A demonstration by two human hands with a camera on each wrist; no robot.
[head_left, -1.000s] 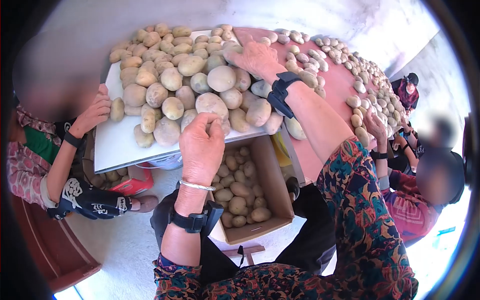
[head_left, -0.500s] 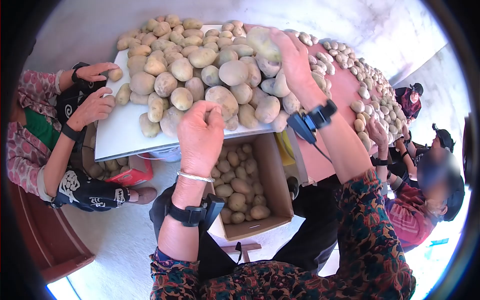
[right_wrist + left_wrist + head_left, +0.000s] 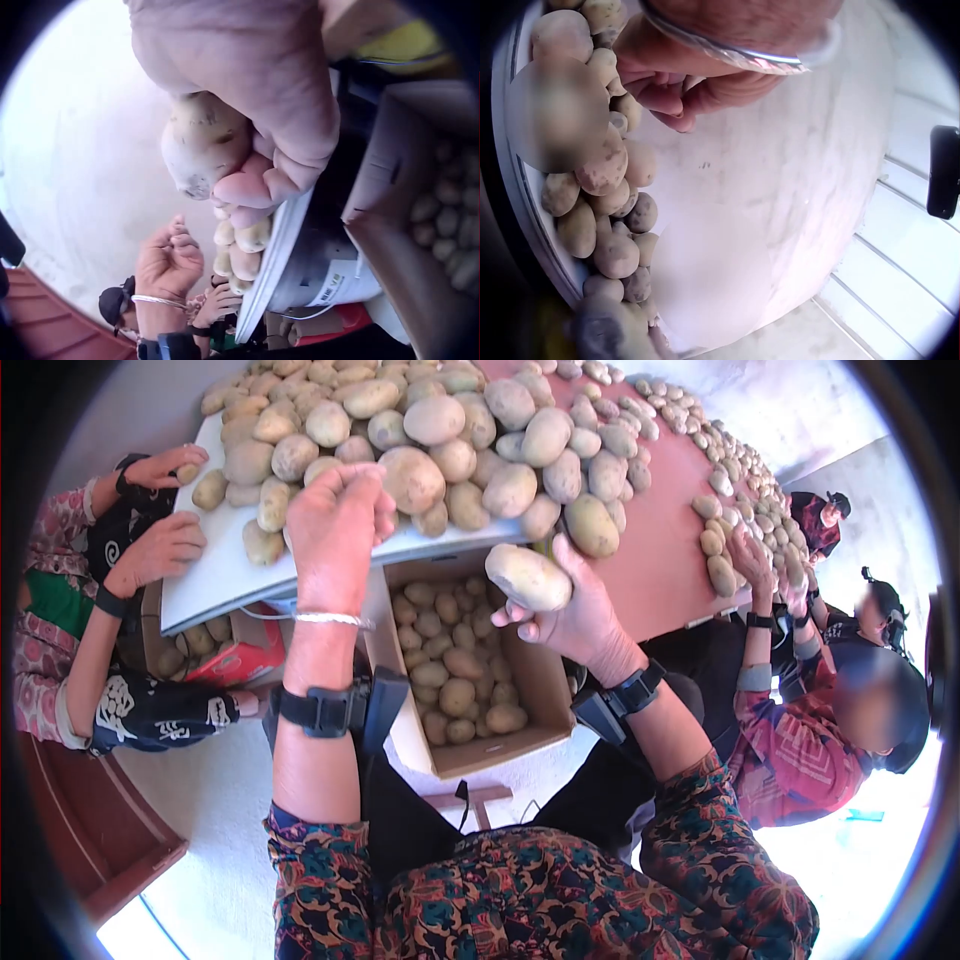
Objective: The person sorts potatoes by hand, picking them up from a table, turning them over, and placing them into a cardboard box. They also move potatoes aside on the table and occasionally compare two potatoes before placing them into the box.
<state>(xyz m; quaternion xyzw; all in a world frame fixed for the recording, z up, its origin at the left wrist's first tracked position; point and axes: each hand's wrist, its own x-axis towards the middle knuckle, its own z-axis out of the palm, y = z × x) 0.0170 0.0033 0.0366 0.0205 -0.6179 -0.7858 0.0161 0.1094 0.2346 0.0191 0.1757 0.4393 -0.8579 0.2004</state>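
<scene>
My right hand point(image 3: 585, 610) grips a large pale potato point(image 3: 530, 577), its fingers curled round it, above the right edge of an open cardboard box point(image 3: 500, 753). In the right wrist view this potato point(image 3: 202, 142) shows dark marks on its skin. Raised over the near edge of the potato pile, my left hand point(image 3: 335, 525) has loosely curled fingers with nothing visible in them. The left wrist view shows its thumb and fingertips close together. Heaped potatoes point(image 3: 432, 420) cover much of a white board point(image 3: 205, 575). Smaller potatoes point(image 3: 458, 697) fill the box below.
At left, another person's hands point(image 3: 160, 550) are at the board's edge, one with a small potato point(image 3: 187, 473). A red-sided box point(image 3: 250, 655) stands below. On the right, a pink tabletop point(image 3: 665, 550) bears more potatoes, with another person's hand point(image 3: 750, 560) among them.
My right hand has taken a potato from the back of the pile and brought it toward me, over the box. My left hand has shifted left. The whole view has tilted down.
</scene>
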